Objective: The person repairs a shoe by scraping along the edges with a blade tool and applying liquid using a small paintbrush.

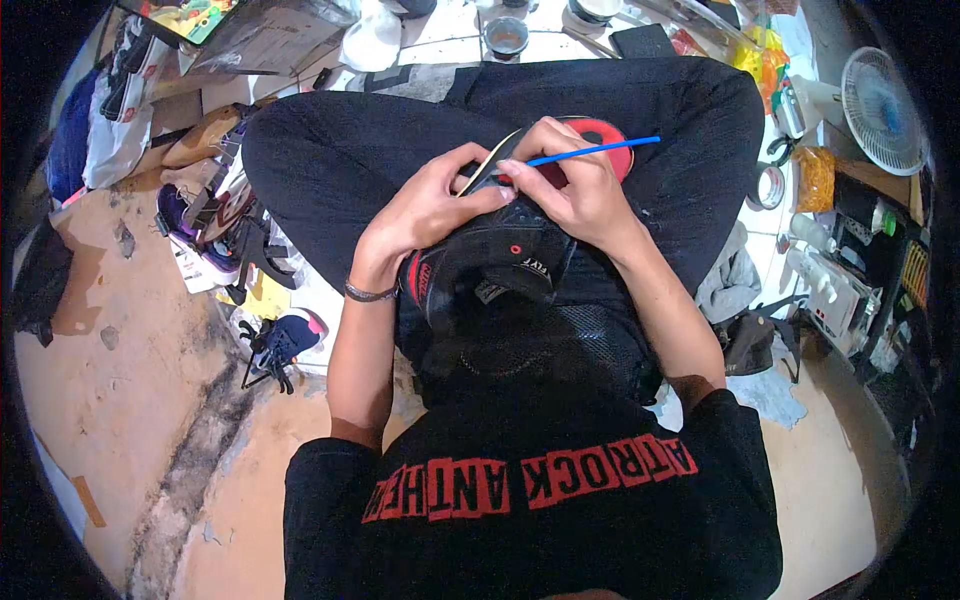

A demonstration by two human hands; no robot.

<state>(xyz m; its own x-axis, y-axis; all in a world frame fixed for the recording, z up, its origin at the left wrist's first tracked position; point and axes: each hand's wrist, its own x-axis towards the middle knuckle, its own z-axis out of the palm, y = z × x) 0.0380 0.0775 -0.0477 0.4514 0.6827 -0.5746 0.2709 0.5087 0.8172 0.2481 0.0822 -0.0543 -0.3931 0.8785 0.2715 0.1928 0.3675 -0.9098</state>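
Head view: one black shoe, red-trimmed, mid-lap, toward the near edge of the lap. Left hand: clamped on the shoe's far end. Right hand: fingertips pinched on one blue stick (thin, outer end pointing right).

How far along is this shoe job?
Already done: the shoe is in the lap and the blue stick is in the right hand.
In hand: the left hand grips the shoe near its pale edge, with the stick beside it.
Left: probably the work at that edge; the fingers hide how much, and nothing looks clearly finished.
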